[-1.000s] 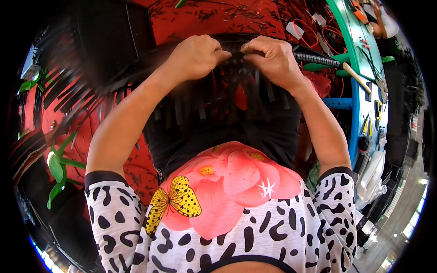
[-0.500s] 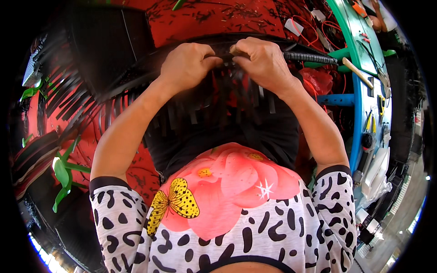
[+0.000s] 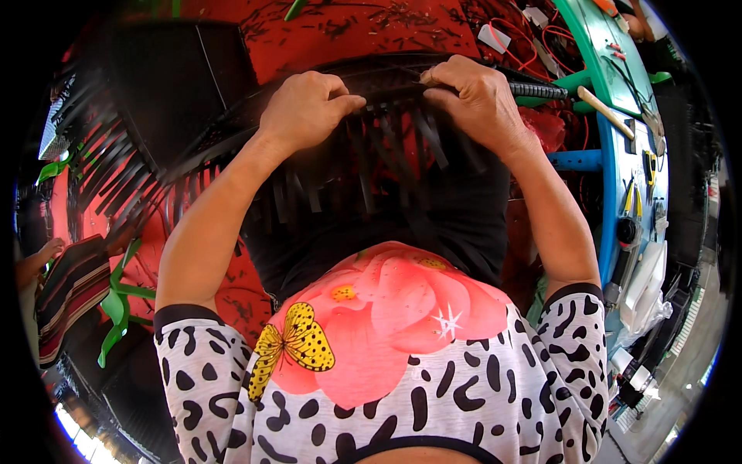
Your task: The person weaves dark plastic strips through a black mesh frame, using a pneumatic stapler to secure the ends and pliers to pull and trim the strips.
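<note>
A dark woven piece (image 3: 178, 85) of flat black strips stretches in front of me, with a rim across its near side. Loose black strips (image 3: 434, 141) dangle from that rim over my lap, and more fan out at the left. My left hand (image 3: 305, 112) is closed at the rim, thumb pressed toward the forefinger on the black strips. To its right, my right hand (image 3: 475, 100) pinches a thin black strip at the same rim. Its lower fingers are curled. A strip-wrapped bar (image 3: 539, 90) sticks out to the right of this hand.
Strip scraps lie on the red floor (image 3: 332, 31). At right, a green and blue table (image 3: 610, 166) carries a wooden-handled hammer (image 3: 605, 112) and yellow-handled pliers (image 3: 634, 201). Orange cord (image 3: 524, 62) lies beyond. Another person's hand (image 3: 52, 249) shows at far left beside striped cloth (image 3: 77, 290).
My hands have moved apart along the rim, the right one to the right, the left slightly left. Loose strips between them have swung. Another person's hand has come into view at far left.
</note>
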A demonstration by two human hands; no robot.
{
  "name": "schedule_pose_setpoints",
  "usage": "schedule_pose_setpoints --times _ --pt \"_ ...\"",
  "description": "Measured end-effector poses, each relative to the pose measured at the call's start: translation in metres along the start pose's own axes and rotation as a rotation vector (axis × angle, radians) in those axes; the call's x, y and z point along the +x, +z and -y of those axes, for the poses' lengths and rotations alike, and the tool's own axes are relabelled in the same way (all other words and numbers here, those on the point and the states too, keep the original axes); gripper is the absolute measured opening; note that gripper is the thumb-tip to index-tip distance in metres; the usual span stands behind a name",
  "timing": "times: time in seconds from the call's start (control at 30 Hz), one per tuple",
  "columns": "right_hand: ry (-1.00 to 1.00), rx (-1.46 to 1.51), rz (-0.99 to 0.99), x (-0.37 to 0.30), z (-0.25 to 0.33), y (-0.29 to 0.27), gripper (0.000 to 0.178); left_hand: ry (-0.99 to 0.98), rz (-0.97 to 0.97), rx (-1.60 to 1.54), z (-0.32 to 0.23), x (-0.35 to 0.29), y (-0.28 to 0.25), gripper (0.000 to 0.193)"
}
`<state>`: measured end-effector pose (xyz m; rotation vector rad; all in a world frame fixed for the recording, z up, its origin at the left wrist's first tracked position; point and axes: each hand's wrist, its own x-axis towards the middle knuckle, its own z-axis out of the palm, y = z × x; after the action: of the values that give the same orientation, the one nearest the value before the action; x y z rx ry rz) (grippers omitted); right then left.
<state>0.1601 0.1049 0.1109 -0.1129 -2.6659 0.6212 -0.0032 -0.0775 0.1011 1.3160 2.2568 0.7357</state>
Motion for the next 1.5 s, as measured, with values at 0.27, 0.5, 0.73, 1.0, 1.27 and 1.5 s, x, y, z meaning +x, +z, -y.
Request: schedule_pose_setpoints --times 0.27,0.5,0.73,1.0,1.27,1.5 --pt "-0.014 -0.118 -0.068 -0.016 -0.019 -0.017 0.024 0.005 -0.032 -0.039 0.003 -0.001 0.002 0.026" --pt "0.443 -0.171 -0.185 -0.115 -0.056 -0.075 0.023 -0.021 0.044 0.007 -0.002 0.005 0.000 0.035" --pt "0.725 -0.448 -0.428 -0.266 -0.056 -0.151 0.019 0.025 0.034 -0.160 0.030 0.000 -0.005 0.023" --pt "0.978 -0.487 -0.618 -0.372 -0.068 -0.211 0.024 0.249 -0.015 0.045 0.014 0.009 0.003 0.025" --pt "-0.023 -0.082 -0.285 -0.084 -0.019 -0.076 0.022 -0.060 0.042 -0.139 0.011 -0.002 -0.005 0.027" --pt "-0.239 -0.095 -0.155 -0.012 -0.029 -0.006 0.019 -0.043 0.085 -0.100 0.005 0.001 -0.005 0.029"
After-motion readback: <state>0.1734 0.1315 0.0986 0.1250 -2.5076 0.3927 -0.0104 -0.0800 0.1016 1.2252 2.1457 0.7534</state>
